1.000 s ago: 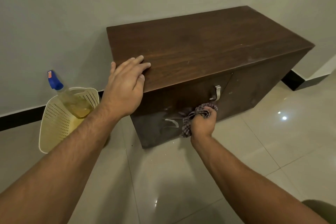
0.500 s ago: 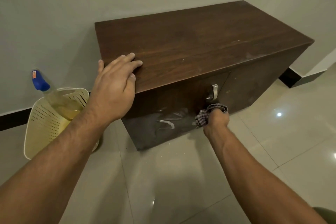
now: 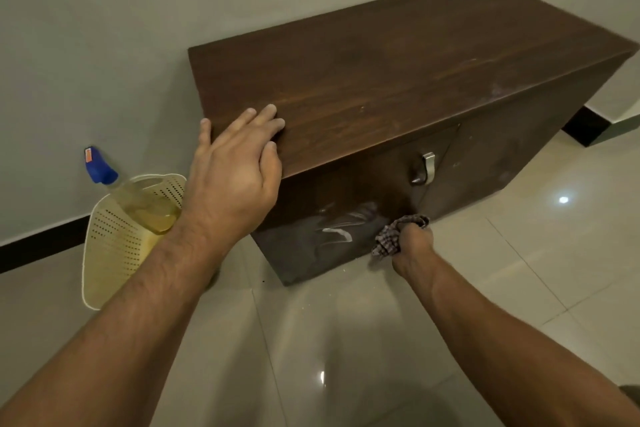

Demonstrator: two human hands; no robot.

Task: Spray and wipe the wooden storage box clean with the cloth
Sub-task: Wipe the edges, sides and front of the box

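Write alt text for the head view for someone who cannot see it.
A person's right hand holds a bunched checked cloth low against the front of a dark wooden storage box, while the left hand rests on its top corner. A blue-capped spray bottle sits in a cream perforated basket beside it.

Bare left hand, bare right hand, hairy forearms, perhaps olive clothing

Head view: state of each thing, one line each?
box, doors shut, wet streaks on front
cloth, bunched, against box front, low
bottle, leaning in basket, part full
basket, tilted on floor
left grip, flat on box top
right grip, holds cloth
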